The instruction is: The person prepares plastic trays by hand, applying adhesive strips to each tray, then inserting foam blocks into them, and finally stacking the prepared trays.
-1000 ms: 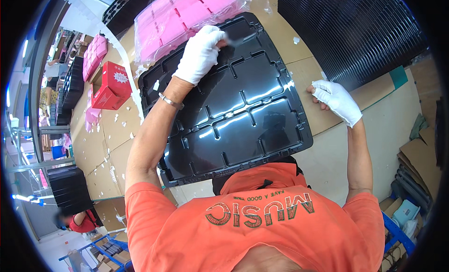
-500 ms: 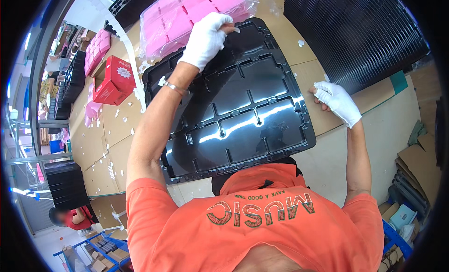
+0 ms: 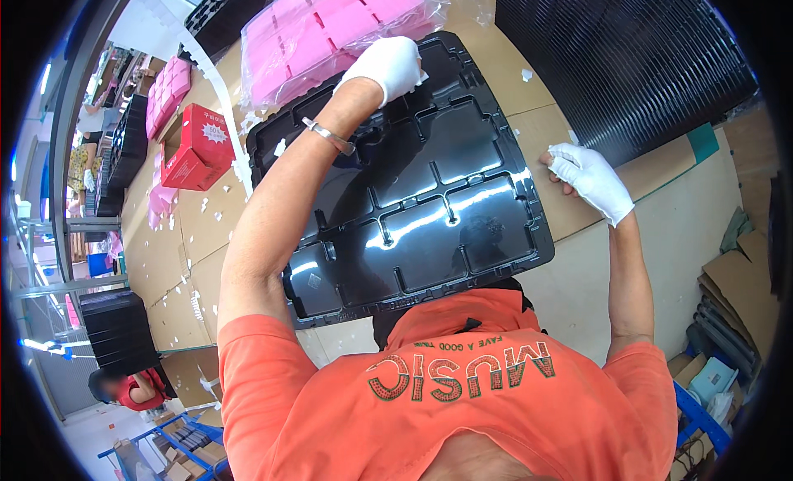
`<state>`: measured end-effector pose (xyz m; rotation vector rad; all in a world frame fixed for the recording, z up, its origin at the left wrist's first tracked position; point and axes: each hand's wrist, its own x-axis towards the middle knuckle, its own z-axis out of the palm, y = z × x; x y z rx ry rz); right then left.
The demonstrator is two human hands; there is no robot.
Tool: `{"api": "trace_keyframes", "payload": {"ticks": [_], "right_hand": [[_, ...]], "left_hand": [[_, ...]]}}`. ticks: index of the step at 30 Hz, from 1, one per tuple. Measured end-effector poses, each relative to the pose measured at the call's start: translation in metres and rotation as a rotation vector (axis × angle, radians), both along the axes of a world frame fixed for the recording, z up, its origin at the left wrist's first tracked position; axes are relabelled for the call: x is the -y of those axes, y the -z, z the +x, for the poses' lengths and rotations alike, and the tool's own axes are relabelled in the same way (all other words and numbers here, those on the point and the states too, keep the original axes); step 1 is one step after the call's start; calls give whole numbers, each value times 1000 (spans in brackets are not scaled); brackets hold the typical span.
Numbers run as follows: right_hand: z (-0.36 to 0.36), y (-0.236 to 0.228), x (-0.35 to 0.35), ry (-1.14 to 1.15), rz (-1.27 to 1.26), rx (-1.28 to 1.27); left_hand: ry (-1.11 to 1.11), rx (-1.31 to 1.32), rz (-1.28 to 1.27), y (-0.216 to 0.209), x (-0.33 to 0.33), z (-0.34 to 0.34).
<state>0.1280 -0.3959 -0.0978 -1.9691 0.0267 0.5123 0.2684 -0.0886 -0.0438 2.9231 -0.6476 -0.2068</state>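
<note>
A large black plastic tray (image 3: 429, 208) with several moulded compartments lies flat on the cardboard-covered table (image 3: 198, 233) in front of me. My left hand (image 3: 388, 66), in a white glove, reaches over the tray and grips its far rim; a metal bracelet sits on that wrist. At the tray's right rim is my right hand (image 3: 591, 182), also gloved, with its curled fingertips on the edge. My orange shirt covers the tray's near edge.
A clear bag of pink trays (image 3: 330, 35) lies just beyond the black tray. A red box (image 3: 198, 146) stands to the left. A tall stack of black trays (image 3: 628, 59) fills the far right. Flattened cardboard (image 3: 743, 283) is piled at right. Another person (image 3: 124, 390) works lower left.
The black tray has slid away from me toward the pink bag, with my left hand moving up along with its far rim. My right hand has stayed at the right rim.
</note>
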Motion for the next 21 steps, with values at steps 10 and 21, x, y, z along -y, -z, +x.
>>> {"api": "trace_keyframes", "payload": {"ticks": [10, 21], "right_hand": [[24, -33, -33, -166, -529, 1029], [97, -44, -127, -506, -900, 1293]], "left_hand": [[-182, 311, -289, 10, -16, -13], [-367, -410, -1414, -15, -92, -117]]}}
